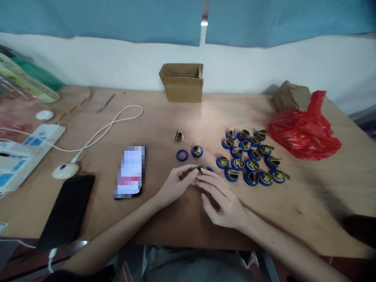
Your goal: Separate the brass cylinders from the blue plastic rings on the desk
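My left hand (176,184) and my right hand (220,197) meet at the table's middle, fingertips pinched together on one small brass part with a blue ring (202,169). Just beyond them lie a loose blue ring (182,155), a brass part seated in a blue ring (196,151) and a bare brass part (178,136). To the right sits a cluster of several brass parts in blue rings (252,156).
A red plastic bag (304,127) and a crumpled brown packet (290,96) lie at the right. An open cardboard box (182,82) stands at the back. Two phones (130,171) (67,209), a white cable, a round white device (65,170) and a power strip (26,152) occupy the left.
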`<state>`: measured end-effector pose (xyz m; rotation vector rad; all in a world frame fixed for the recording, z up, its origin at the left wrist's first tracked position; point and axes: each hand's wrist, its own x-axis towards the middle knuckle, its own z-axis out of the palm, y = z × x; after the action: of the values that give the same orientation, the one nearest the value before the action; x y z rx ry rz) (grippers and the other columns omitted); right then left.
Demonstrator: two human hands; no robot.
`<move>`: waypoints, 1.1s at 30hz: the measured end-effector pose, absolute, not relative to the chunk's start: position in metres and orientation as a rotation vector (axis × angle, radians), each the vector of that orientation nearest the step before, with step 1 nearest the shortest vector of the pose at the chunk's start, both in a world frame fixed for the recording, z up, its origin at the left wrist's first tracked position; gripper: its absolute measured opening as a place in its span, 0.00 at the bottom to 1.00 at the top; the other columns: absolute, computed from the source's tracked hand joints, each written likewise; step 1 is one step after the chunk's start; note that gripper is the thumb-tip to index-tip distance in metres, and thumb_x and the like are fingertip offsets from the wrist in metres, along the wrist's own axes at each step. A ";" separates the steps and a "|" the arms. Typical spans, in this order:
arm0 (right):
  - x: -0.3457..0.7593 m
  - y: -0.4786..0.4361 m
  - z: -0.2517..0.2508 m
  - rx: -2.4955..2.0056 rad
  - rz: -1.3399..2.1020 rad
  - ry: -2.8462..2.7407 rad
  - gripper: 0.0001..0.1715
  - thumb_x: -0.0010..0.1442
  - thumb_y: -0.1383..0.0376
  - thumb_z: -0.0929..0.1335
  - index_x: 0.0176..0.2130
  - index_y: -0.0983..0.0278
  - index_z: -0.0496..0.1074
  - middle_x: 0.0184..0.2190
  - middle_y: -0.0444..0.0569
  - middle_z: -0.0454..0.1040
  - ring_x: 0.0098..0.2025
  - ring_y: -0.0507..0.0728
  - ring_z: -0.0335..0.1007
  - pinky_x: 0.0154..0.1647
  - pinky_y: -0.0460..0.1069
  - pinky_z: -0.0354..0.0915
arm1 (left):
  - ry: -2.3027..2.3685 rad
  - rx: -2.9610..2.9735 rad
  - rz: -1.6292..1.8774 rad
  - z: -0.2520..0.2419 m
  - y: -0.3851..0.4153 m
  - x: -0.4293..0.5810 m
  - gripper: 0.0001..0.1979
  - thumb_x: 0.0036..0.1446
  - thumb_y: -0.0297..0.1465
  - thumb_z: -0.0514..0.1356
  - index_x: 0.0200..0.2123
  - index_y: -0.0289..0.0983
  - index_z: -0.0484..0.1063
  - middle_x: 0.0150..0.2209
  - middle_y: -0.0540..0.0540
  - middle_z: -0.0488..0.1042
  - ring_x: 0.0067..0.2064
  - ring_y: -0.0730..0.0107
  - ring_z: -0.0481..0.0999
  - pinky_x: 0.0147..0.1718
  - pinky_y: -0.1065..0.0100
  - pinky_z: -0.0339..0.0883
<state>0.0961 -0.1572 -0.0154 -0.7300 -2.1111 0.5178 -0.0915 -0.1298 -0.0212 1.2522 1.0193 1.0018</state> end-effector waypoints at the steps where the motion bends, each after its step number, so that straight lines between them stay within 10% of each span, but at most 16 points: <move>1: 0.097 -0.157 -0.015 -0.736 0.505 -2.096 0.33 0.57 0.80 0.66 0.60 0.64 0.67 0.57 0.58 0.72 0.66 0.66 0.63 0.64 0.64 0.67 | 1.012 1.229 1.009 -0.022 -0.129 -0.093 0.17 0.63 0.42 0.62 0.45 0.36 0.79 0.44 0.43 0.84 0.43 0.62 0.83 0.42 0.66 0.79; 15: 0.102 -0.149 -0.006 -1.059 0.466 -1.912 0.15 0.64 0.76 0.64 0.47 0.61 0.71 0.45 0.53 0.73 0.49 0.61 0.72 0.50 0.58 0.70 | 1.338 2.028 1.186 -0.045 -0.129 -0.114 0.20 0.61 0.30 0.66 0.57 0.43 0.71 0.48 0.48 0.83 0.41 0.68 0.85 0.47 0.67 0.79; 33: 0.100 -0.150 -0.014 -1.136 0.548 -2.020 0.12 0.65 0.74 0.63 0.45 0.61 0.69 0.44 0.53 0.72 0.48 0.61 0.69 0.51 0.58 0.68 | 1.972 2.107 1.190 -0.045 -0.090 -0.167 0.11 0.63 0.26 0.59 0.47 0.40 0.77 0.53 0.42 0.80 0.52 0.55 0.81 0.51 0.55 0.75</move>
<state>0.1002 -0.1498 -0.0139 -1.1361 -2.0199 0.5482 -0.1666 -0.0903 -0.0453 2.1072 1.9725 1.1904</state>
